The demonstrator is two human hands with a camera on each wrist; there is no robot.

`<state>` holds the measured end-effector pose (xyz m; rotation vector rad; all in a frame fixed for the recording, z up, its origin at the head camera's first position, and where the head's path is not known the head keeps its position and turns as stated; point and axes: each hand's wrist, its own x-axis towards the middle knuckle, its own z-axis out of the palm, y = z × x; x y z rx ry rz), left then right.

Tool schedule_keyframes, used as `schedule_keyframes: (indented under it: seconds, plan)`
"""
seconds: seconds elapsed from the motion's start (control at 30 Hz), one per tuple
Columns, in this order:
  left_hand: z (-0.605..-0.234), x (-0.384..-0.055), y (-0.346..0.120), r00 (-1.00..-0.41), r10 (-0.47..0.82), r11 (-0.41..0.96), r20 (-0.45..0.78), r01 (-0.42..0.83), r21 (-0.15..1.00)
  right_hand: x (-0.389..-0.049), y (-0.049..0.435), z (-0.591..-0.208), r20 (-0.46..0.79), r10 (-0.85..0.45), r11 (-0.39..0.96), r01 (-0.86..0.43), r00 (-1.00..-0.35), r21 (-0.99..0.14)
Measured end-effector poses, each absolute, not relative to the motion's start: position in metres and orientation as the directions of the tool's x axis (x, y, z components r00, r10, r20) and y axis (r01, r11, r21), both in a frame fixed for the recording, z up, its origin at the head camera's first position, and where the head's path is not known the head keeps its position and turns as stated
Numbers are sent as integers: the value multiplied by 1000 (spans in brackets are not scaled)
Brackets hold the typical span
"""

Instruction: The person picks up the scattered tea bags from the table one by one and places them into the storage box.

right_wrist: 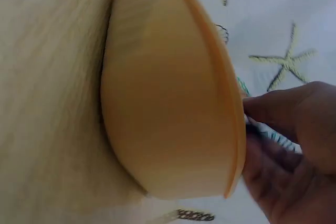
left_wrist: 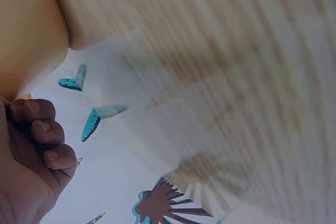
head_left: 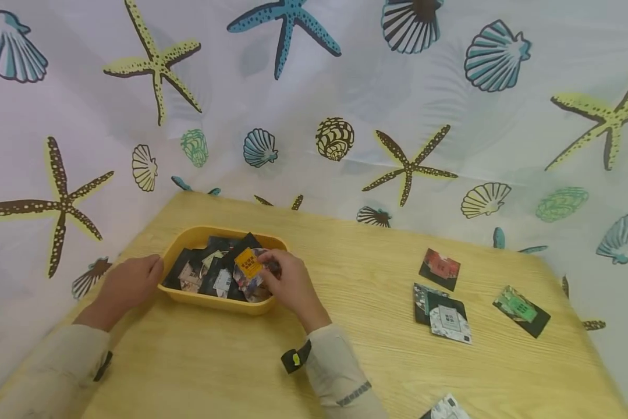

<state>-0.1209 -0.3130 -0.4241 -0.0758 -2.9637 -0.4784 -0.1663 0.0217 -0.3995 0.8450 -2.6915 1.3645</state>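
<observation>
A yellow plastic tub (head_left: 216, 301) stands on the wooden table, filled with several flat, dark square packets (head_left: 222, 282) that bear pictures and small labels. My left hand (head_left: 130, 283) grips the tub's left end at the rim; in the left wrist view its curled fingers (left_wrist: 55, 156) lie against the tub wall, the thumb hidden. Over the tub's right side, my right hand (head_left: 291, 285) pinches a packet with an orange label (head_left: 248, 263) between thumb and fingers. The right wrist view shows that hand (right_wrist: 299, 140) at the rim, the packet mostly hidden behind the tub wall.
On the table's right lie a red-labelled packet (head_left: 440, 269), a white-labelled packet (head_left: 449, 319) overlapping another, and a green-labelled packet (head_left: 522, 310). Another packet (head_left: 447, 409) is cut off at the bottom edge. A shell-and-starfish cloth (head_left: 293, 105) hangs behind the table.
</observation>
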Motion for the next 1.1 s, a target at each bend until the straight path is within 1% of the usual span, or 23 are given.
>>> schedule_keyframes:
  seconds: [0.07, 0.13, 0.2, 0.27, 0.33, 0.37, 0.5, 0.6, 0.67, 0.77, 0.87, 0.93, 1.0, 1.1]
  plan:
    - [-423, -125, -310, -987, 41, 947, 157, 88, 310, -168, 13, -397, 280, -460, 638, -533, -843, -556]
    - [-421, -127, -308, -985, 43, 950, 168, 93, 299, -170, 7, -392, 256, -512, 734, -572, -820, -366]
    - [-420, -128, -307, -984, 43, 954, 170, 91, 286, -172, 3, -390, 155, -597, 752, -616, -787, -233]
    - [-418, -129, -306, -985, 44, 957, 165, 88, 275, -172, -3, -389, 33, -657, 740, -652, -753, -167]
    - [-417, -130, -305, -987, 50, 957, 153, 91, 275, -172, -9, -391, -73, -668, 741, -653, -741, -160]
    - [-418, -132, -304, -988, 57, 956, 142, 95, 276, -172, -13, -392, -112, -657, 752, -639, -745, -163]
    - [-423, -135, -301, -994, 62, 955, 96, 87, 285, -174, -27, -395, -228, -591, 807, -564, -774, -176]
    - [-426, -135, -299, -993, 60, 957, 99, 86, 276, -175, -34, -397, -284, -554, 831, -539, -783, -134]
    - [-426, -133, -299, -991, 60, 958, 122, 91, 272, -176, -36, -397, -271, -552, 832, -541, -789, -121]
    - [-426, -130, -301, -988, 51, 959, 144, 88, 271, -171, -25, -392, -170, -601, 799, -580, -781, -159]
    - [-424, -124, -307, -990, 46, 959, 136, 82, 271, -157, 6, -386, -28, -647, 749, -627, -762, -214]
    - [-423, -118, -312, -990, 46, 961, 133, 80, 266, -145, 39, -382, 34, -644, 732, -628, -764, -262]
    - [-423, -113, -317, -989, 51, 963, 138, 85, 257, -137, 80, -377, 57, -605, 747, -592, -794, -303]
    - [-421, -110, -321, -987, 59, 962, 149, 96, 254, -139, 151, -372, 9, -476, 832, -454, -879, -318]
